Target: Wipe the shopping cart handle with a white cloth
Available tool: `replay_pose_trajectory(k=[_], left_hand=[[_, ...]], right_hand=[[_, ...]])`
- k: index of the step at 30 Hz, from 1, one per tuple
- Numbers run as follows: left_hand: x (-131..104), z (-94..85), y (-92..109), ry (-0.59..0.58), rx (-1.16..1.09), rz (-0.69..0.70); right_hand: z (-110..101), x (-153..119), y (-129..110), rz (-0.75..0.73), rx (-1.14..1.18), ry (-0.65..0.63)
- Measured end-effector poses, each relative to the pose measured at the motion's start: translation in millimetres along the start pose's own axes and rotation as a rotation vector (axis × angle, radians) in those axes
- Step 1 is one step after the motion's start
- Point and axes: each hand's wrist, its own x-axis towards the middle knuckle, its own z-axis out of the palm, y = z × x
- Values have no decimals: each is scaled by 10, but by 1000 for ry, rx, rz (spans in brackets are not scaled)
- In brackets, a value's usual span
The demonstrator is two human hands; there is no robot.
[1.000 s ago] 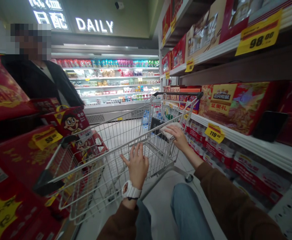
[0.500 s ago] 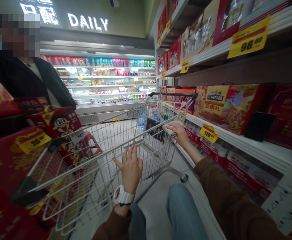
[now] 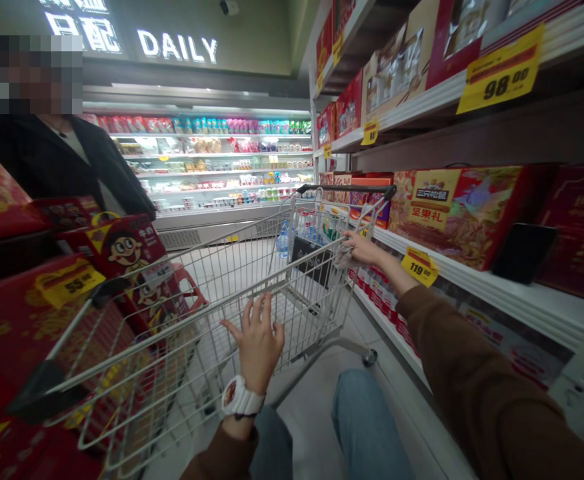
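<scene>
A grey wire shopping cart (image 3: 207,303) stands across the aisle in front of me, its black handle (image 3: 345,191) at the far right. My right hand (image 3: 359,248) holds a crumpled pale cloth (image 3: 345,257) against the rail at the cart's handle end, its fingers partly curled over it. Nearer to me, my left hand (image 3: 259,339) has its fingers spread at the cart's near side rail; whether they touch the wires I cannot tell. A white watch (image 3: 242,396) is on my left wrist.
Shelves on the right hold red gift boxes (image 3: 452,213) and a dark phone (image 3: 524,252). Stacked red cartons (image 3: 122,247) crowd the left, with a person in a dark jacket (image 3: 117,173) behind them. A lit chiller (image 3: 212,160) runs along the back. Water bottles (image 3: 285,240) stand beyond the cart.
My right hand has moved a little up and right along the cart's rail with the cloth. My left hand stays spread in nearly the same place.
</scene>
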Motion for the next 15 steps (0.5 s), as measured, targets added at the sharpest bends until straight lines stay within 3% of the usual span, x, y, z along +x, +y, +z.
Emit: replay_pose_trajectory(k=[5, 15], left_hand=[[-27, 23, -106, -23, -4, 47], [-42, -99, -494, -87, -100, 78]], right_hand=[[130, -88, -73, -4, -31, 62], [92, -360, -386, -17, -18, 88]])
